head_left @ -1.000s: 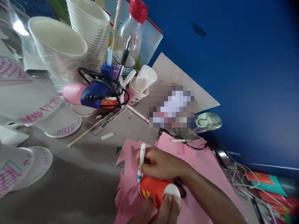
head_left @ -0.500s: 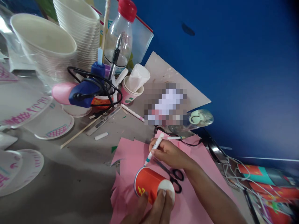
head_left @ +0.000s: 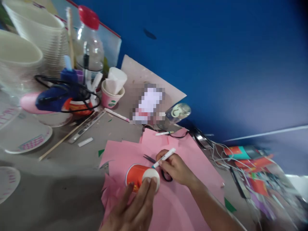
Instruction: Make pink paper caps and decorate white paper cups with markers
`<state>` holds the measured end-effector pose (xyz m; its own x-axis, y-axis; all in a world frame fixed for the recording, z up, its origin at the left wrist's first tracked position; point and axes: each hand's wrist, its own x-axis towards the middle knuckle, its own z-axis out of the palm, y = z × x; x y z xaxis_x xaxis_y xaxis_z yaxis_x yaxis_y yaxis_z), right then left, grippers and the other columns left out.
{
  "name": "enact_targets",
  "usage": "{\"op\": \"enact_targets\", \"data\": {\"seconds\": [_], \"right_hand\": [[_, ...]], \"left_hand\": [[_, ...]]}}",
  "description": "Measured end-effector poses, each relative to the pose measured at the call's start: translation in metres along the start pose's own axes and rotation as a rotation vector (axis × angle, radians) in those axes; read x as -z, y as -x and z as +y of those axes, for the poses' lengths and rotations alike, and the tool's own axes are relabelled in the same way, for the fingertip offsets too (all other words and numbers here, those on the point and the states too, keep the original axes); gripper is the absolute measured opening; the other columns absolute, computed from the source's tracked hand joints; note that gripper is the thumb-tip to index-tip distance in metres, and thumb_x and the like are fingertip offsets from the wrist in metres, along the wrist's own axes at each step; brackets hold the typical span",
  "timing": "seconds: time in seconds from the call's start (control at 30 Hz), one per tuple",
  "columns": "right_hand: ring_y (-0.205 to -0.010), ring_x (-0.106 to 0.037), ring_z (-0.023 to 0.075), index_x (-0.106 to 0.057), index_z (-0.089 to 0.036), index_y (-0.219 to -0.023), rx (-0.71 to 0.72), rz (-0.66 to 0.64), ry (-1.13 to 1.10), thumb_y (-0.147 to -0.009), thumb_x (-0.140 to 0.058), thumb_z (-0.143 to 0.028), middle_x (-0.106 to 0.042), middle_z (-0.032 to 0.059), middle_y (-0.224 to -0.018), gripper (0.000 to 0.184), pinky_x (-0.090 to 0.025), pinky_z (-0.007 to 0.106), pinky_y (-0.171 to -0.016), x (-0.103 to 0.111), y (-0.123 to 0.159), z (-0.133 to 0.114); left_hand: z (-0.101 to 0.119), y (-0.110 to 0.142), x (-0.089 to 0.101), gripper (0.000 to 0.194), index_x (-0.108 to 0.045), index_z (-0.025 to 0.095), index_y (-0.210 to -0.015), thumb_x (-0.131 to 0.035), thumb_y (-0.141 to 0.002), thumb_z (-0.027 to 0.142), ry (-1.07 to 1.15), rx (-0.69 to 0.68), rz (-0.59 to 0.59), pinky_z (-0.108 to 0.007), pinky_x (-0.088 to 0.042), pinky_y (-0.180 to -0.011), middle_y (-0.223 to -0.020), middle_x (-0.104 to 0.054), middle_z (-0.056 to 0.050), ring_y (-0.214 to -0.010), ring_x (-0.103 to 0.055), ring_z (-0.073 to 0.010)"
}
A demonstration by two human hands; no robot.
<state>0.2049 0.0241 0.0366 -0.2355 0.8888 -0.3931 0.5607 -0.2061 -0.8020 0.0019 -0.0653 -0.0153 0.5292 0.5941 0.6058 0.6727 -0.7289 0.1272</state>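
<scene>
On the pink paper (head_left: 185, 205), my left hand (head_left: 134, 205) holds a red paper cup (head_left: 137, 175) on its side, fingers pressed on its white base. My right hand (head_left: 175, 168) grips a white marker (head_left: 166, 157) with a teal tip. That tip is at the upper side of the cup, close to the base rim; whether it touches I cannot tell. Black-handled scissors (head_left: 149, 158) lie on the paper, partly hidden behind my right hand and the marker.
Stacked white cups (head_left: 54, 41), a red-capped bottle (head_left: 90, 41) and a pink cup (head_left: 112, 98) stand at the back left. A wooden stick (head_left: 64, 139) and a white marker cap (head_left: 85, 142) lie left of the paper. Cables (head_left: 216, 152) tangle at right.
The marker tip has moved from the cup's rim end along its side to near the base. The view has shifted right, so everything appears further left.
</scene>
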Motion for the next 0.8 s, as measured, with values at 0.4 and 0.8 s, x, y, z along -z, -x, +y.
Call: {"op": "enact_targets", "data": {"seconds": [0.4,0.8], "right_hand": [[-0.089,-0.065,0.0157,-0.050,-0.019,-0.116,0.412,0.254,-0.189,-0.089,-0.057,-0.033,-0.068,0.0082,-0.101,0.031,-0.051,0.029,-0.076,-0.013,0.052,-0.006],[-0.112,-0.060,0.0276,-0.034,-0.021,-0.136,0.530,0.160,0.296,-0.077,-0.072,-0.042,-0.061,0.0129,-0.122,0.073,-0.047,0.040,-0.091,-0.036,0.043,-0.027]], "left_hand": [[-0.018,-0.010,0.015,0.025,-0.063,0.029,-0.101,-0.058,-0.083,0.013,0.378,0.073,0.080,-0.055,-0.033,-0.107,-0.134,-0.054,-0.008,-0.127,-0.048,-0.0291],[-0.048,-0.019,0.016,0.027,-0.051,0.022,-0.116,-0.049,-0.090,0.028,0.412,0.493,0.207,-0.050,-0.038,-0.104,-0.119,-0.056,-0.007,-0.120,-0.050,-0.0279]]}}
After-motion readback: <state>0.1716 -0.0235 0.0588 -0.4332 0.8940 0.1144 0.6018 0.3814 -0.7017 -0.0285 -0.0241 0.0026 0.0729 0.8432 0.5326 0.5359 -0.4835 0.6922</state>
